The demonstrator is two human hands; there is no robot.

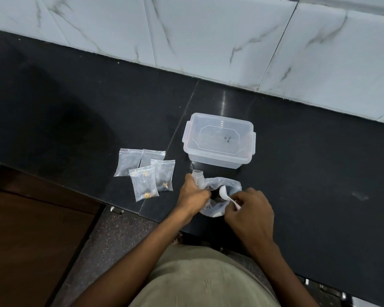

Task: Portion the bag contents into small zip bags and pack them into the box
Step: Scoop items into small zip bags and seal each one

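A large clear plastic bag (227, 185) stands open on the black counter (319, 173) near its front edge. My left hand (192, 196) grips a small zip bag (197, 176) at the big bag's left rim. My right hand (251, 212) pinches the handle of a white plastic spoon (224, 192) whose bowl dips into the big bag. Just behind stands a clear plastic box (218, 140) with its lid on. To the left lie several small zip bags (144, 171); the two nearest hold a few brownish pieces, the others look empty.
A white marble-look tiled wall (208, 29) runs behind the counter. A brown wooden surface (31, 229) sits below the counter at the lower left. A speckled floor strip (120, 235) lies beside my body.
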